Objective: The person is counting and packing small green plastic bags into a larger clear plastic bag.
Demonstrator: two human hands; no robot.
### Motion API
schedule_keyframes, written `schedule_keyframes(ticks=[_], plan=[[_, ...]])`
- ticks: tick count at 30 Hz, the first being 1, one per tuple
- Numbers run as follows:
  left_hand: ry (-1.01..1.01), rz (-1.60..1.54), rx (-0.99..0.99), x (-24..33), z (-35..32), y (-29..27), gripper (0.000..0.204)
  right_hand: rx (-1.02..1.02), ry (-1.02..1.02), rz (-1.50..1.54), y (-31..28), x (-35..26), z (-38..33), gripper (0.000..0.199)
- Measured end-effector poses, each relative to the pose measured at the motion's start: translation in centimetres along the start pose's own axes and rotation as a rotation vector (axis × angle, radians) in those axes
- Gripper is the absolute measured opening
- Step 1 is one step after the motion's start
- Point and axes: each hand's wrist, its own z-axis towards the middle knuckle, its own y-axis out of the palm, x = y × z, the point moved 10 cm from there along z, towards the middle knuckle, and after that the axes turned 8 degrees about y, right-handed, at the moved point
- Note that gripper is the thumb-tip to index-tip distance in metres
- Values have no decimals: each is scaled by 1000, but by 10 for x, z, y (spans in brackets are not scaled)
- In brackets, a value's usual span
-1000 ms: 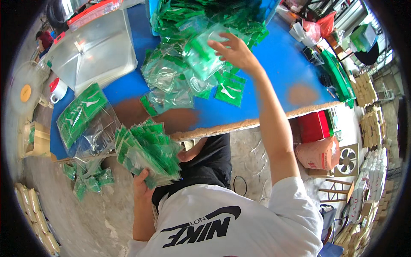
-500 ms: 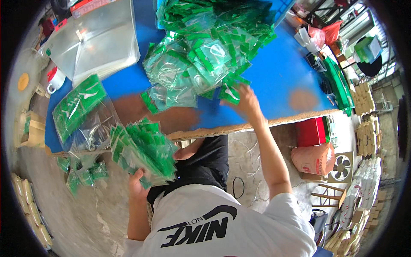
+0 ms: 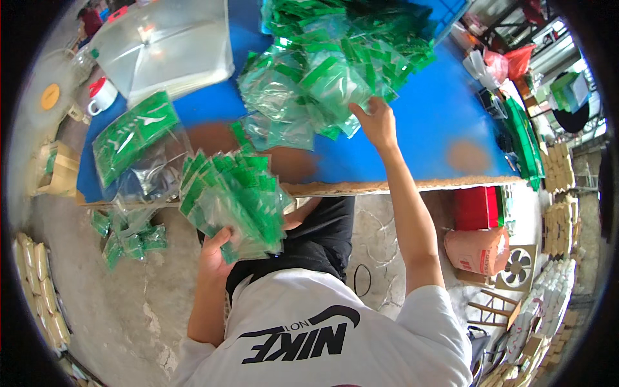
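My left hand (image 3: 219,248) is closed round a thick, fanned stack of green-and-clear plastic packets (image 3: 238,200), held just in front of the table's near edge. Over the blue tabletop, my right hand (image 3: 376,122) reaches to the near right side of a big heap of similar packets (image 3: 284,84). Its thumb and fingers close on the edge of a clear packet (image 3: 338,90) there; the fingertips are partly hidden. A larger clear bag with a green panel (image 3: 138,138) lies at the table's left, overhanging the near edge.
A stack of large clear plastic sheets (image 3: 167,55) lies at the back left, beside a white mug with a red top (image 3: 102,97). More small packets (image 3: 132,242) hang below the left table edge. The rough front edge (image 3: 361,188) runs before me. An orange sack (image 3: 474,250) stands below right.
My right hand has moved from a green packet at the heap's near edge farther up, onto a clear packet. My left hand still holds the stack. The whole view has shifted slightly.
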Motion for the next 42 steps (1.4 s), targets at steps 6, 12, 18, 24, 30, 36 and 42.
schedule_keyframes(ticks=[6,12,18,24,30,36,42], plan=[[140,346,36,40,26,64,53,-831,229,555,105,-57,-109,99],[486,806,-274,72,84,136,49,-631,-190,341,110,-125,-121,120],[482,1059,-557,52,114,144,111,-571,-268,340,127,-66,-122,112],[304,1395,-608,34,117,116,112,-523,-345,244,127,-76,-136,109],[390,1762,-792,28,109,116,126,-647,-216,266,134,-88,-137,103],[440,977,-543,52,100,139,115,-584,-402,304,133,-93,-146,89],[508,754,-443,62,104,139,109,-593,-304,236,139,-91,-150,84]])
